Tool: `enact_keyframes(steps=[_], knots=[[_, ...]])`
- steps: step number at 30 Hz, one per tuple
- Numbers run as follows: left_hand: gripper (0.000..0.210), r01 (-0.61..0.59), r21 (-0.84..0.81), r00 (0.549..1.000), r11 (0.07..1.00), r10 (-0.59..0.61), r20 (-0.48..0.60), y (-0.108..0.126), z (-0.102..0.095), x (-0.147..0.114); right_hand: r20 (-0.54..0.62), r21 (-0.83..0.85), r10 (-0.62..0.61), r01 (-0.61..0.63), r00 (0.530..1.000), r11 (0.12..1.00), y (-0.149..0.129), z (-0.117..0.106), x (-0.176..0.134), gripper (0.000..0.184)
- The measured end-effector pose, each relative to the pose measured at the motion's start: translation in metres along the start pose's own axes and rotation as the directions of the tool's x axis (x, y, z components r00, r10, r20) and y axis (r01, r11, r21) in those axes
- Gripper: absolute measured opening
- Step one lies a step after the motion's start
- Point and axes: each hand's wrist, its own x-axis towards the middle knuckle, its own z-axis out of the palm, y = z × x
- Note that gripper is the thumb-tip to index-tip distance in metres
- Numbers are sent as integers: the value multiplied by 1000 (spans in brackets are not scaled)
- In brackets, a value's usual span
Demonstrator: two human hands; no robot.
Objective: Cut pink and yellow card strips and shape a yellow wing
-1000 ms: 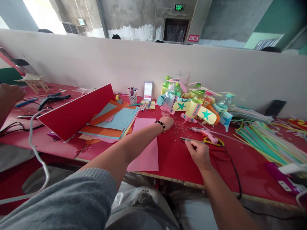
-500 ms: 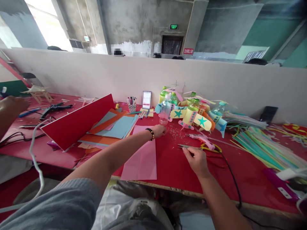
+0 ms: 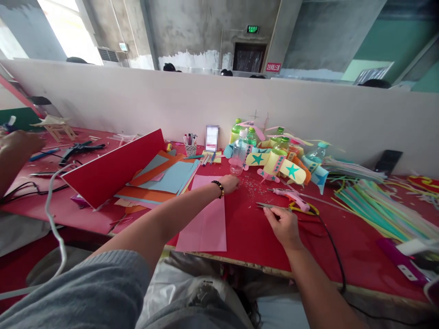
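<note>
My left hand (image 3: 232,183), a bead bracelet at its wrist, reaches over the pink paper sheet (image 3: 206,224). Its fingers are curled in just below the base of a clear plastic bottle (image 3: 239,153), and what they hold, if anything, is hidden. Small paper scraps (image 3: 253,185) lie to its right. My right hand (image 3: 284,225) is closed around the middle of a pair of scissors (image 3: 263,205); the metal blades point left, and yellow handles show beyond the fingers. Just behind them a pink glue gun (image 3: 291,197) lies on the red table (image 3: 247,237).
Behind stand bottle airplanes (image 3: 276,162) with paper wings. Coloured paper (image 3: 168,178) lies left beside a slanted red board (image 3: 116,169). A pen cup (image 3: 190,147) and phone (image 3: 212,138) stand at the partition. Coloured strips (image 3: 380,212) lie right. Another person's hand (image 3: 20,141) is far left.
The view has shifted slightly, so the tabletop sits a little higher in the picture. Both my hands stay in nearly the same places over the table.
</note>
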Motion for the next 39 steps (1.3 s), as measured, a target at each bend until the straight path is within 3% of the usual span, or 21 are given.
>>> enact_keyframes(steps=[15, 24, 33, 39], knots=[[16, -80, -17, 997, 997, 79, -24, 4, -1, -7, -15, -7, -5, 5, 1000, 1000, -1, -1, -1, 37], [20, -26, 13, 998, 1000, 26, -63, 5, 2, -8, -5, -7, 3, -3, 1000, 1000, 0, 0, 0, 37], [23, 13, 10, 1000, 1000, -12, -22, 11, 4, -8, 10, -10, 16, -16, 1000, 1000, 2, 0, 0, 36], [19, 96, -2, 995, 995, -96, -19, -1, -2, -6, -6, 0, 5, -5, 1000, 1000, 0, -1, -1, 37]])
